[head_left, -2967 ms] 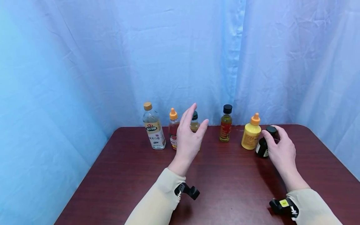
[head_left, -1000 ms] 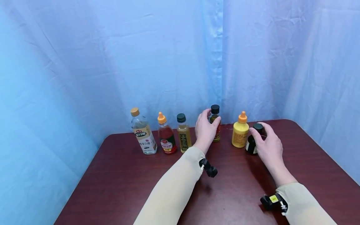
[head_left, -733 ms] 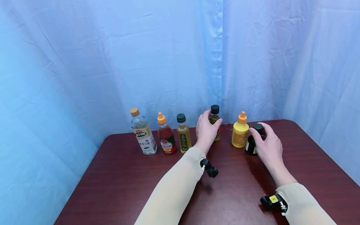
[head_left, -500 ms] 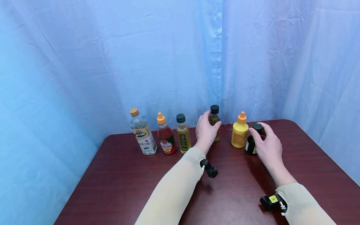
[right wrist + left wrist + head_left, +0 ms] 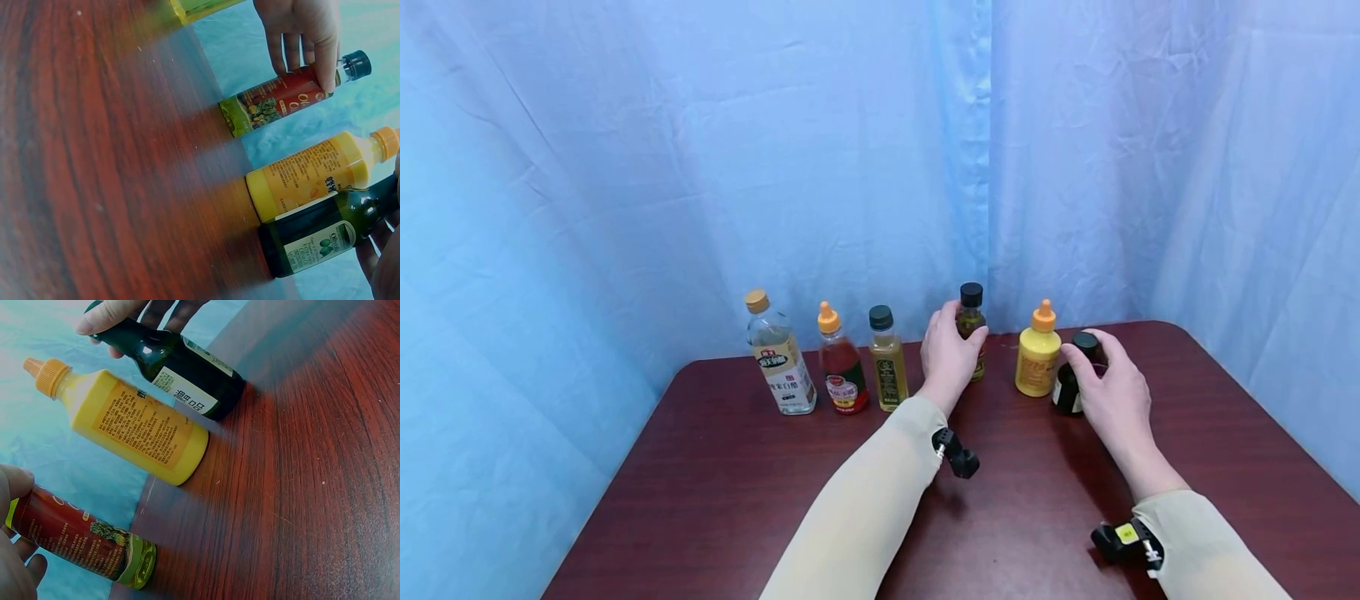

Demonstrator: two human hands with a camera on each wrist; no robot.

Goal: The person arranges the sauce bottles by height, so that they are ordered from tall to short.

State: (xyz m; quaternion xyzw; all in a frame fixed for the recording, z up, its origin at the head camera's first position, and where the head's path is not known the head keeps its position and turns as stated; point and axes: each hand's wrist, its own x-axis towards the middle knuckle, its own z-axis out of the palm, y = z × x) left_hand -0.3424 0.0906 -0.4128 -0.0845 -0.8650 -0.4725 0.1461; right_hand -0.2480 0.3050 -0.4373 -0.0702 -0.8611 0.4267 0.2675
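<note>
My left hand (image 5: 950, 354) holds a small olive oil bottle (image 5: 281, 103) with a red label and black cap, its thumb and fingers around the upper part. The bottle stands upright on the table. At the right, my right hand (image 5: 1116, 392) grips the neck area of a dark green olive oil bottle (image 5: 194, 375) with a pale label, also upright. Between these two stands a yellow squeeze bottle (image 5: 1037, 362) with an orange nozzle cap, close beside the dark one. In the head view the hands cover part of both held bottles.
Left of my left hand stand a slim oil bottle (image 5: 890, 371) with a green cap, a red ketchup bottle (image 5: 844, 375) and a clear vinegar bottle (image 5: 784, 371). The dark wood table (image 5: 737, 500) ends just behind the row, before a pale blue curtain (image 5: 850, 167).
Three seconds ago my left hand was raised in front of the green-capped bottle; it has moved right and taken hold of the red-labelled one. My right hand keeps its grip. The head view has shifted.
</note>
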